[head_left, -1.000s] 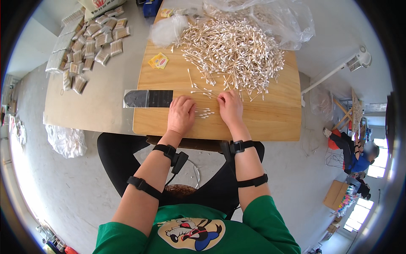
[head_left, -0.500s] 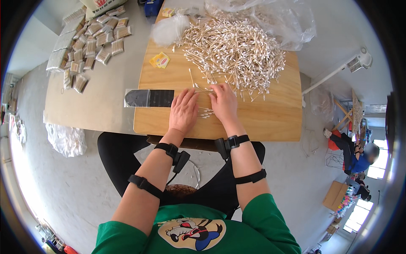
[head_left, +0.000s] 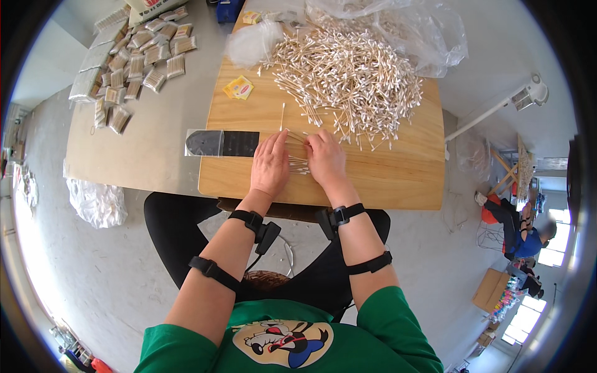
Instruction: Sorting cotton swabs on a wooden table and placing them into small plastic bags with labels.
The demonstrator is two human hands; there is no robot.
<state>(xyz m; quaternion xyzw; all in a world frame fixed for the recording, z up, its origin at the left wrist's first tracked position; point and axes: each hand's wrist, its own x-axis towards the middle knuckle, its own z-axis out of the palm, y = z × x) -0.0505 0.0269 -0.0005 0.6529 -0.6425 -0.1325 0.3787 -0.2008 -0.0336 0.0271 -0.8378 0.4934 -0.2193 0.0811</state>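
A small row of cotton swabs (head_left: pixel 299 165) lies crosswise on the wooden board between my two hands. My left hand (head_left: pixel 270 166) rests at the left ends of these swabs, its fingers close together and bent at the tips. My right hand (head_left: pixel 326 160) is curled in at their right ends, thumb and fingers drawn together. Another swab or two spans the gap between the fingertips of both hands; the exact grip is partly hidden under the fingers. Just beyond the left fingertips lies one loose swab (head_left: pixel 283 116). A large heap of cotton swabs (head_left: pixel 354 78) spreads past my right hand.
A black strip in a clear sleeve (head_left: pixel 239 143) lies left of my left hand. Yellow packets (head_left: pixel 239 87) and clear plastic bags (head_left: pixel 252 46) sit farther back. On the left table (head_left: pixel 155 149) are many packed swab bundles (head_left: pixel 137 65). A person (head_left: pixel 528 242) sits far right.
My right hand has come slightly nearer to me and inward, drawing the upper swab toward the row. My left hand has hardly moved.
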